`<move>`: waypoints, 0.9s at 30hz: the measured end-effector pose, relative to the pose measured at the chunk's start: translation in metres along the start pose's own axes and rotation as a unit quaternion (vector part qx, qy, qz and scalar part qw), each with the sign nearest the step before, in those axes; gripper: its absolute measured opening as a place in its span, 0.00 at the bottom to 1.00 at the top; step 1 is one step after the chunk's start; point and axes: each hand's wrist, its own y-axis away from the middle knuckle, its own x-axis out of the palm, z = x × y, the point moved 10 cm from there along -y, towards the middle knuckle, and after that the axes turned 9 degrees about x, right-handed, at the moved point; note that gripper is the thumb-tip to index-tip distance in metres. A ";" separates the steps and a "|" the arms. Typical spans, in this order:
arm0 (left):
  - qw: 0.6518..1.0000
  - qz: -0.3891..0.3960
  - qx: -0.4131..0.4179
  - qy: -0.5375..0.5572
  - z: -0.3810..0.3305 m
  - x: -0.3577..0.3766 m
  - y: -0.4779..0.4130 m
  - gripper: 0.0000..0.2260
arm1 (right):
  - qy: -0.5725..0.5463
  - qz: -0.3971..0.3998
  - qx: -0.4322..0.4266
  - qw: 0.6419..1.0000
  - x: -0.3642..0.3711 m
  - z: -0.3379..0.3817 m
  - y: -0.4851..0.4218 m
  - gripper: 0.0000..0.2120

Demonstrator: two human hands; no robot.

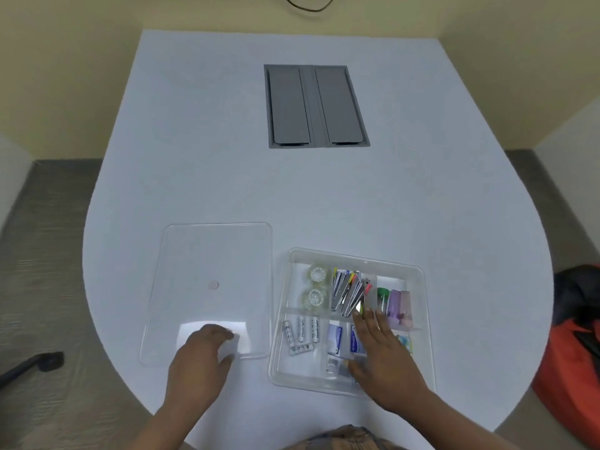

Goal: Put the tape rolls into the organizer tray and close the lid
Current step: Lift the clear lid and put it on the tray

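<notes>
The clear organizer tray (pixel 422 319) sits on the white table at the near right. Two clear tape rolls (pixel 316 273) (pixel 314 298) lie one behind the other in its far-left compartment. The clear lid (pixel 211 254) lies flat on the table to the tray's left. My left hand (pixel 203 355) rests on the lid's near edge, fingers curled at the rim; whether it grips the lid is unclear. My right hand (pixel 378 349) lies flat with spread fingers over the tray's near-right compartments, holding nothing.
The tray also holds staplers (pixel 347 292), batteries (pixel 302 332), glue sticks (pixel 394 302) and small blue packets (pixel 334 337). A grey cable hatch (pixel 315 105) is set into the table further back. An orange and black bag (pixel 571 345) lies on the floor at right.
</notes>
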 end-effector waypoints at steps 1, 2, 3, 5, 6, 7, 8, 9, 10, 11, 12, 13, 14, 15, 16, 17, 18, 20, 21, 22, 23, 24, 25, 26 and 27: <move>1.000 0.012 0.010 -0.022 0.004 0.005 0.004 0.15 | 0.011 0.007 0.010 1.000 0.003 0.000 0.002 0.42; 0.999 0.019 0.015 -0.031 0.008 0.008 0.007 0.16 | 0.021 0.009 0.016 1.000 0.003 0.000 0.002 0.42; 0.999 0.024 0.017 -0.036 0.011 0.010 0.009 0.16 | 0.031 0.010 0.022 0.999 0.003 0.001 0.003 0.42; 0.998 0.036 0.026 -0.050 0.014 0.015 0.011 0.13 | 0.047 0.015 0.030 0.998 0.003 0.002 0.003 0.42; 0.997 0.038 0.032 -0.057 0.014 0.016 0.011 0.11 | 0.054 0.018 0.035 0.998 0.003 0.001 0.004 0.43; 0.997 0.036 0.038 -0.059 0.014 0.018 0.011 0.09 | 0.063 0.021 0.039 0.997 0.004 0.001 0.004 0.44; 0.997 0.032 0.044 -0.060 0.015 0.018 0.011 0.07 | 0.073 0.021 0.042 0.996 0.005 0.002 0.005 0.44; 0.996 0.033 0.053 -0.062 0.014 0.018 0.010 0.06 | 0.086 0.020 0.045 0.995 0.005 0.002 0.005 0.45; 0.995 0.037 0.062 -0.064 0.012 0.019 0.008 0.06 | 0.099 0.022 0.048 0.994 0.006 0.003 0.006 0.45; 0.994 0.042 0.072 -0.068 0.011 0.021 0.007 0.05 | 0.107 0.024 0.054 0.993 0.006 0.003 0.006 0.46; 0.993 0.044 0.083 -0.077 0.011 0.022 0.006 0.05 | 0.111 0.027 0.060 0.992 0.006 0.004 0.007 0.46; 0.991 0.047 0.094 -0.087 0.010 0.022 0.006 0.06 | 0.111 0.031 0.067 0.991 0.006 0.005 0.007 0.47; 0.990 0.044 0.103 -0.089 0.009 0.021 0.005 0.07 | 0.109 0.034 0.073 0.991 0.007 0.006 0.007 0.47; 0.989 0.042 0.111 -0.089 0.008 0.020 0.005 0.08 | 0.107 0.039 0.075 0.991 0.008 0.008 0.007 0.48; 0.989 0.041 0.114 -0.091 0.007 0.019 0.005 0.10 | 0.104 0.044 0.074 0.991 0.009 0.009 0.006 0.48; 0.988 0.041 0.115 -0.098 0.006 0.018 0.003 0.13 | 0.102 0.048 0.072 0.991 0.010 0.008 0.006 0.49; 0.987 0.034 0.115 -0.106 0.005 0.016 0.003 0.16 | 0.100 0.049 0.068 0.991 0.011 0.007 0.006 0.49; 0.987 0.024 0.108 -0.115 0.005 0.012 0.002 0.17 | 0.100 0.049 0.055 0.992 0.012 0.005 0.007 0.51; 0.988 0.027 0.102 -0.116 0.005 0.012 0.002 0.15 | 0.099 0.052 0.047 0.993 0.013 0.004 0.007 0.51; 0.988 0.033 0.096 -0.119 0.005 0.013 0.003 0.14 | 0.094 0.055 0.040 0.993 0.013 0.002 0.007 0.51; 0.987 0.035 0.093 -0.129 0.002 0.014 0.003 0.12 | 0.088 0.056 0.036 0.994 0.013 0.000 0.007 0.51; 0.984 0.041 0.089 -0.146 0.000 0.015 0.004 0.09 | 0.083 0.058 0.032 0.994 0.013 -0.001 0.006 0.51; 0.981 0.047 0.091 -0.165 -0.004 0.017 0.003 0.08 | 0.080 0.059 0.027 0.995 0.014 -0.001 0.005 0.51; 0.976 0.049 0.098 -0.190 -0.008 0.019 0.002 0.10 | 0.077 0.061 0.023 0.995 0.014 -0.001 0.004 0.51; 0.969 0.050 0.112 -0.216 -0.014 0.020 0.000 0.12 | 0.074 0.062 0.021 0.995 0.015 -0.002 0.004 0.50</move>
